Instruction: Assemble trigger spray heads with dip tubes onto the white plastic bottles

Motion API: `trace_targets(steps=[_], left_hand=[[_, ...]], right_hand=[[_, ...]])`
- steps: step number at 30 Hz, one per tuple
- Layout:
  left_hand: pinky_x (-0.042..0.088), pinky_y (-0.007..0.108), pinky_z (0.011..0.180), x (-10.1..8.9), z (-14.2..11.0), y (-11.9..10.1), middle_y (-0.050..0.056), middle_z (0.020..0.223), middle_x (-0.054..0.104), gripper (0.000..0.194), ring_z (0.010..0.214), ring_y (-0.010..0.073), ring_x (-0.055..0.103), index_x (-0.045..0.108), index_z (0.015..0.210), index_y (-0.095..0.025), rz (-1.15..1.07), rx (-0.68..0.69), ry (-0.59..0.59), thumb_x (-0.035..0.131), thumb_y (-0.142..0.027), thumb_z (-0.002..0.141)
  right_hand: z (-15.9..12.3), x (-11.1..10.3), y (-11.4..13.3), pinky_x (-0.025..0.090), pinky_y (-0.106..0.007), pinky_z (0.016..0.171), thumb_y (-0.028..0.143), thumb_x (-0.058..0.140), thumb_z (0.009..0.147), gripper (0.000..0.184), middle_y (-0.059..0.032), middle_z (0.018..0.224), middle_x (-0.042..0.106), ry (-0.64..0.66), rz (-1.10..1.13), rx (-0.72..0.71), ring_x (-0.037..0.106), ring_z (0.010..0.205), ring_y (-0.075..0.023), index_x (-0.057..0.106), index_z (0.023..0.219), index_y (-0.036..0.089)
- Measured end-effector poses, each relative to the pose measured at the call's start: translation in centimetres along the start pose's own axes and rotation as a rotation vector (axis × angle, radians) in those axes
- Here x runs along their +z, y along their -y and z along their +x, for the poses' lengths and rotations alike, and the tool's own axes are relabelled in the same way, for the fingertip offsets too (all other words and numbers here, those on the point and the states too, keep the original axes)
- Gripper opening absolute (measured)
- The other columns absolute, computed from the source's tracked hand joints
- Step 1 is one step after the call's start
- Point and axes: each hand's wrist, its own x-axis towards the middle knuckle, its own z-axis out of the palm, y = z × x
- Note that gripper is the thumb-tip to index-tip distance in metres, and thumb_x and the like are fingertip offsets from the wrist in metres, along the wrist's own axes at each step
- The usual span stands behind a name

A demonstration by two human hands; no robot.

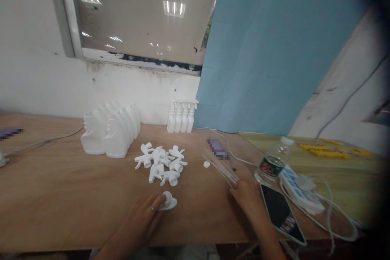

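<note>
Near the table's front edge, my left hand (150, 210) is closed around a white trigger spray head (167, 200), whose round collar faces up. My right hand (247, 196) has its fingers pinched at the near ends of several thin white tubes (226, 170), which fan out on the wood away from me. How many tubes are between the fingers is hard to make out. Beyond my left hand lies a loose pile of white trigger spray heads (161, 162). A small white disc (206, 164) rests beside the tubes.
White bottles without tops (117, 136) stand at the back left, and several bottles with spray tops (180, 118) by the wall. To the right are a water bottle (272, 162), a phone (282, 213), a power strip (300, 193) with cables, and yellow items (329, 151).
</note>
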Motion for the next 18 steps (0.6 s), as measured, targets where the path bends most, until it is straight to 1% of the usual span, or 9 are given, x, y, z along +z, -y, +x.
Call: trace_targets(steps=[3,6,7,8,10,11,13,14,18], left_hand=[[0.054,0.035,0.09,0.0,0.0,0.1,0.005,0.119,0.066,0.038,0.104,0.0228,0.065,0.05,0.128,-0.029,0.001,0.013,0.002,0.053,-0.022,0.091],[0.053,0.035,0.093,0.1,-0.1,0.2,0.005,0.124,0.064,0.046,0.108,0.0227,0.064,0.044,0.135,-0.029,-0.059,-0.04,-0.016,0.053,-0.023,0.09],[0.053,0.035,0.093,0.1,-0.2,0.2,0.006,0.125,0.063,0.048,0.109,0.0228,0.063,0.043,0.136,-0.028,-0.081,-0.065,-0.024,0.054,-0.024,0.09],[0.053,0.035,0.093,0.1,-0.2,0.2,0.006,0.126,0.063,0.05,0.11,0.023,0.063,0.042,0.137,-0.027,-0.097,-0.085,-0.031,0.055,-0.025,0.089],[0.053,0.036,0.093,0.1,-0.2,0.2,0.007,0.126,0.063,0.051,0.11,0.0235,0.063,0.041,0.137,-0.027,-0.112,-0.095,-0.029,0.055,-0.026,0.088],[0.053,0.036,0.092,0.1,-0.2,0.3,0.006,0.126,0.063,0.051,0.11,0.0235,0.063,0.041,0.138,-0.027,-0.11,-0.088,-0.019,0.055,-0.025,0.088],[0.052,0.037,0.093,0.1,-0.2,0.4,0.007,0.127,0.063,0.052,0.111,0.0232,0.062,0.04,0.138,-0.027,-0.093,-0.057,0.001,0.054,-0.023,0.089],[0.052,0.037,0.094,0.1,-0.2,0.4,0.007,0.128,0.062,0.052,0.112,0.023,0.061,0.039,0.139,-0.027,-0.082,-0.041,0.011,0.053,-0.022,0.089],[0.05,0.038,0.097,0.0,-0.1,0.4,0.008,0.131,0.059,0.056,0.115,0.0224,0.059,0.035,0.143,-0.027,-0.05,-0.001,0.037,0.051,-0.02,0.09]], right_hand=[[0.0,-1.7,0.7,0.046,-0.034,0.063,0.025,0.052,0.073,0.02,-0.0103,0.062,0.067,-0.022,0.164,0.032,0.067,0.067,-0.027,0.06,0.056,0.02],[-1.3,-3.5,3.0,0.048,-0.031,0.059,0.032,0.055,0.074,0.014,-0.0047,0.066,0.067,-0.101,0.605,-0.029,0.064,0.06,-0.0212,0.062,0.074,0.019],[-1.9,-4.0,4.2,0.048,-0.029,0.055,0.034,0.057,0.075,0.017,-0.0028,0.066,0.065,-0.073,0.792,-0.07,0.062,0.055,-0.0185,0.061,0.082,0.019],[-2.7,-4.3,5.7,0.047,-0.028,0.051,0.036,0.06,0.076,0.024,-0.0016,0.066,0.065,0.001,0.966,-0.115,0.059,0.05,-0.0162,0.06,0.091,0.018],[-4.2,-4.7,9.0,0.046,-0.025,0.047,0.039,0.065,0.078,0.037,-0.0027,0.074,0.066,0.111,1.198,-0.177,0.06,0.053,-0.0148,0.057,0.107,0.018],[-4.8,-4.6,10.7,0.047,-0.024,0.048,0.039,0.066,0.079,0.036,-0.0026,0.074,0.066,0.151,1.253,-0.215,0.06,0.055,-0.0143,0.058,0.107,0.018],[-5.8,-4.2,13.8,0.049,-0.024,0.054,0.038,0.063,0.084,0.024,-0.001,0.067,0.064,0.273,1.272,-0.319,0.06,0.058,-0.0137,0.062,0.095,0.017],[-6.0,-3.8,15.1,0.048,-0.023,0.055,0.037,0.061,0.085,0.019,-0.0002,0.065,0.063,0.297,1.269,-0.369,0.059,0.059,-0.0131,0.061,0.09,0.018],[-6.3,-2.0,18.0,0.046,-0.022,0.059,0.028,0.057,0.089,0.011,0.0032,0.066,0.06,0.299,1.162,-0.528,0.056,0.061,-0.0113,0.057,0.081,0.02]])
